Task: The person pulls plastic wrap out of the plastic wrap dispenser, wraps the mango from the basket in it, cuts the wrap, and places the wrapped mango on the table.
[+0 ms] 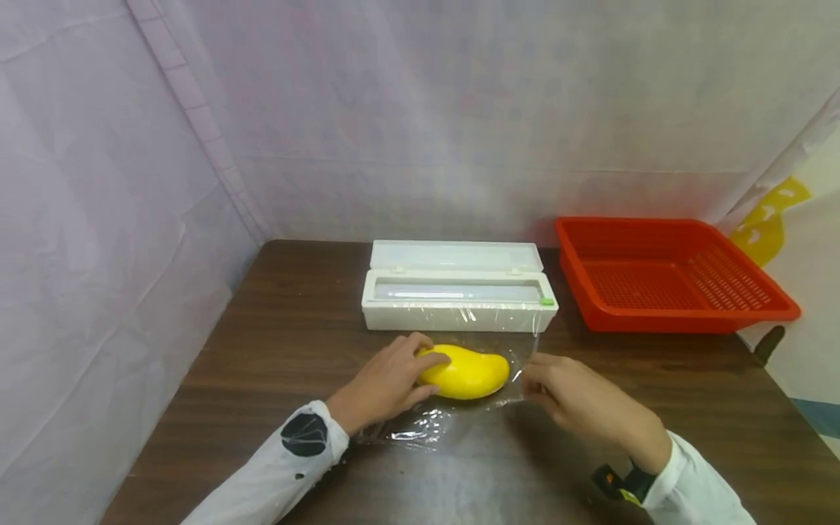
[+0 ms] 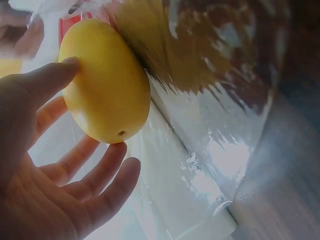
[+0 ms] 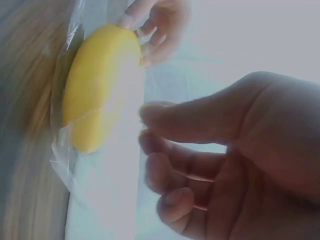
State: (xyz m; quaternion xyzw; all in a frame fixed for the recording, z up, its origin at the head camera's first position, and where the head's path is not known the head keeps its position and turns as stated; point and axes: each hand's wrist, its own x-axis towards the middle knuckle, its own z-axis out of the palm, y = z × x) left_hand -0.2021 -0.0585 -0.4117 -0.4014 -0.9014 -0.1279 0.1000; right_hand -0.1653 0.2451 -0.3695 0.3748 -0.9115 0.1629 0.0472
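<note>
A smooth yellow mango [image 1: 464, 372] lies on a sheet of clear cling film [image 1: 420, 430] spread over the table. My left hand [image 1: 392, 375] holds its left end, thumb on the near side and fingers around the far side. In the left wrist view the thumb presses the mango [image 2: 102, 82] and fingertips touch its dimpled end. Off the mango's right end, my right hand [image 1: 571, 394] pinches the film's edge between thumb and curled fingers. From there the film runs up to a white cling film dispenser [image 1: 453, 319], whose lid is raised and which has a green slider at its right.
To the right of the dispenser stands a red plastic basket [image 1: 656, 321] with slotted sides. A white cloth wall [image 1: 420, 131] closes off the back and left. Beyond the table's right edge are a yellow strip [image 1: 764, 233] and a dark green object [image 1: 769, 343].
</note>
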